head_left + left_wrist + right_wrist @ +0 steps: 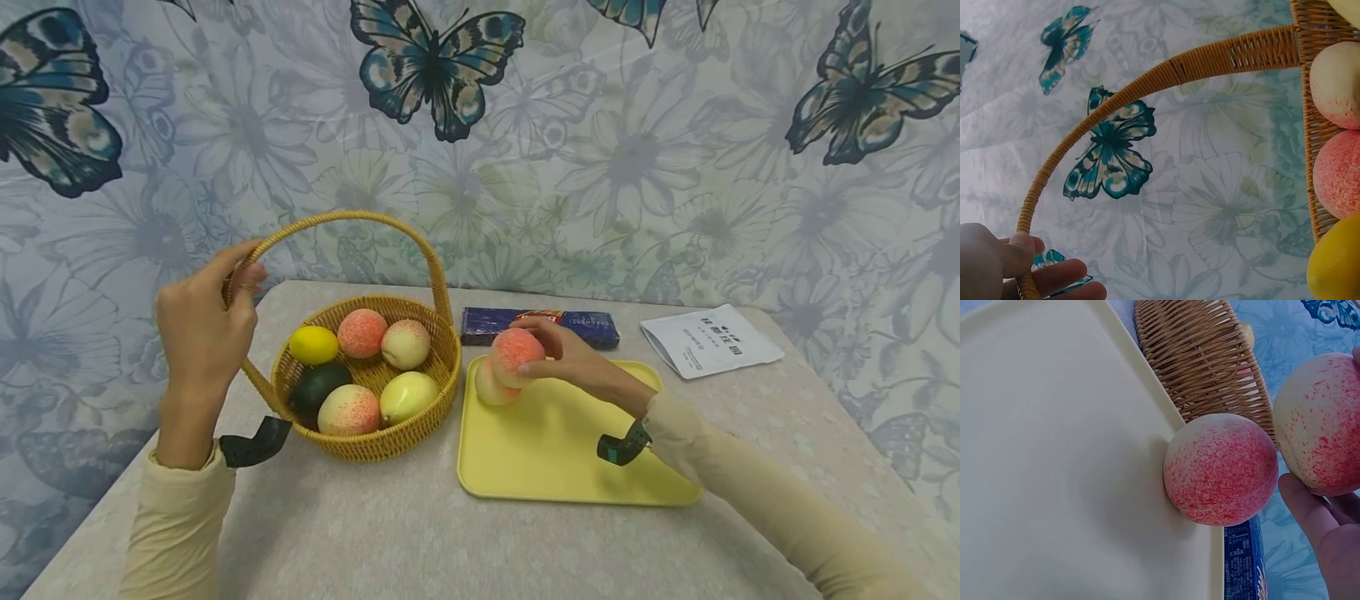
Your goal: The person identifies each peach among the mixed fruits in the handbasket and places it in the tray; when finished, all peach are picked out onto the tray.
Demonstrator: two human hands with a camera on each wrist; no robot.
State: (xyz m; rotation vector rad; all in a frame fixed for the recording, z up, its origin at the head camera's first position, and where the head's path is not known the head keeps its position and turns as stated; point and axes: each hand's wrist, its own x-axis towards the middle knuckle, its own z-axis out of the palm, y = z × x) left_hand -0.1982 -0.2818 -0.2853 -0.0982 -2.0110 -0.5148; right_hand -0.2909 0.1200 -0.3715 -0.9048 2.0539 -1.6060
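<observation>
Wicker handle [441, 287] gripped in curled fingers, the left hand [204, 321] holds the basket [408, 437]; the right hand [573, 358] grips one peach [517, 350] above the far left corner of the yellow tray [555, 471], perhaps touching a second peach [1219, 472] there. Fingertips spread round its middle, clear of its neighbour, should hold it best.

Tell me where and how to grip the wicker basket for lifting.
Probably best by the top of its arched handle, coming from above: the arch stands clear over the fruit and is slim enough for fingers to wrap. The left hand holds it lower, on its left side.
</observation>
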